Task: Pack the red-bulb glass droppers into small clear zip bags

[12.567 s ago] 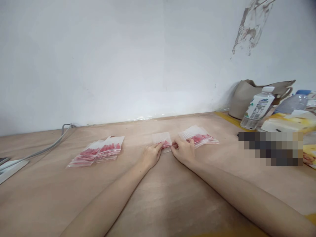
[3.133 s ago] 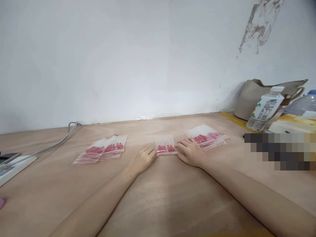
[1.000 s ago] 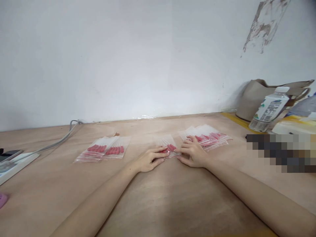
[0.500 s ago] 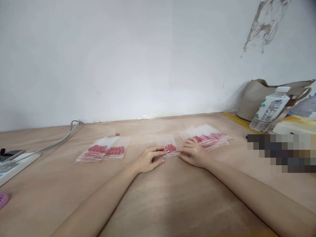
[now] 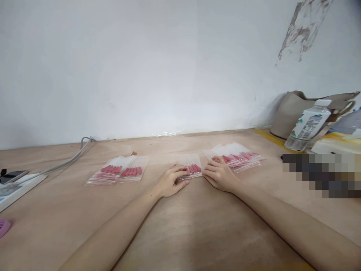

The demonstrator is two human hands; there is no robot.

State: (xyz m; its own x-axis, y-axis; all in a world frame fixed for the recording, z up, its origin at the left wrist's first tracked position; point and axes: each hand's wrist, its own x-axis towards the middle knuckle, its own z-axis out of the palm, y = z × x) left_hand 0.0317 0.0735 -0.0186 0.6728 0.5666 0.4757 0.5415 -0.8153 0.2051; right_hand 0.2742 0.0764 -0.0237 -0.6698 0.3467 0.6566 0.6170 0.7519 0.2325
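A small clear zip bag (image 5: 194,160) lies flat on the table between my hands, with several short red sticks (image 5: 195,168) inside, their thin pale ends fanned away from me. My left hand (image 5: 172,180) is closed at the bag's near left corner, fingers over it and thumb below. At the near right corner, the fingertips of my right hand (image 5: 220,174) pinch the edge; the exact grip is partly hidden. Just beyond the right hand, a pile of similar filled bags (image 5: 239,155) overlaps loosely. Another row of filled bags (image 5: 120,169) lies to the left.
On the right stand a labelled plastic bottle (image 5: 308,124) and a beige bag (image 5: 284,113). A grey cable (image 5: 67,162) runs to a white power strip (image 5: 22,192) at left, near a phone (image 5: 14,177). A purple object (image 5: 3,228) sits at the left edge. A wall closes the back.
Both hands stay at the small bag, with only slight finger shifts. The right fingertips and the bag's near edge have moved slightly. The other bags have not visibly moved.
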